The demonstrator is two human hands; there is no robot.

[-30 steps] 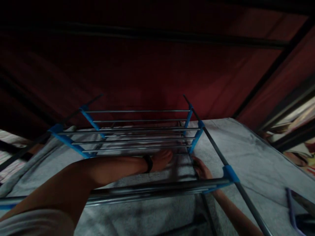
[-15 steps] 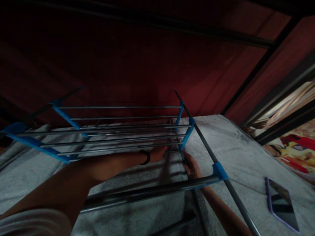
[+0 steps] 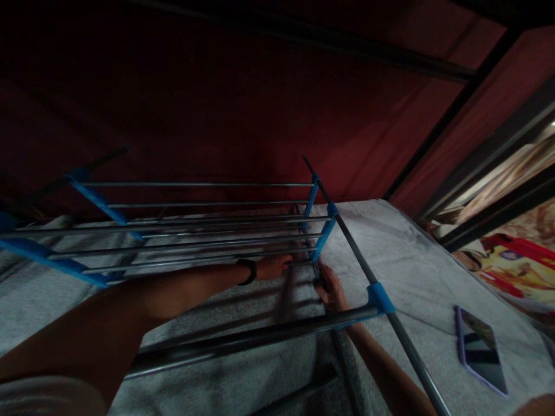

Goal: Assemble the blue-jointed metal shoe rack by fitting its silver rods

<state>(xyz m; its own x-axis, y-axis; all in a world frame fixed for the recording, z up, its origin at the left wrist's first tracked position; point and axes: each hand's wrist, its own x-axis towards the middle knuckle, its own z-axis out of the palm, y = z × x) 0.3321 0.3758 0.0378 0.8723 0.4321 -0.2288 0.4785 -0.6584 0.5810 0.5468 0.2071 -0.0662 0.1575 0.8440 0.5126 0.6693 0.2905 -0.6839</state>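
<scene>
A rack of thin metal rods and blue plastic brackets (image 3: 378, 297) lies on its side on a grey blanket. My left hand (image 3: 274, 267), a black band at its wrist, reaches between the tiers with fingers curled at a lower metal rod (image 3: 225, 264). Just below the end of a blue bracket (image 3: 321, 240), my right hand (image 3: 332, 289) is closed around the dark lower pole; part of its grip is hidden. The right forearm passes under a nearer metal rod (image 3: 243, 337).
A phone in a purple case (image 3: 481, 349) lies on the blanket (image 3: 416, 277) at the right. Behind the rack hangs dark red cloth (image 3: 243, 115) with a dark frame bar (image 3: 451, 115). A red and yellow package (image 3: 520, 263) shows beyond the right edge.
The whole view has shifted slightly, so the rack and phone appear farther left. My left fingers look more curled at the rod. The right hand stays by the bracket's end.
</scene>
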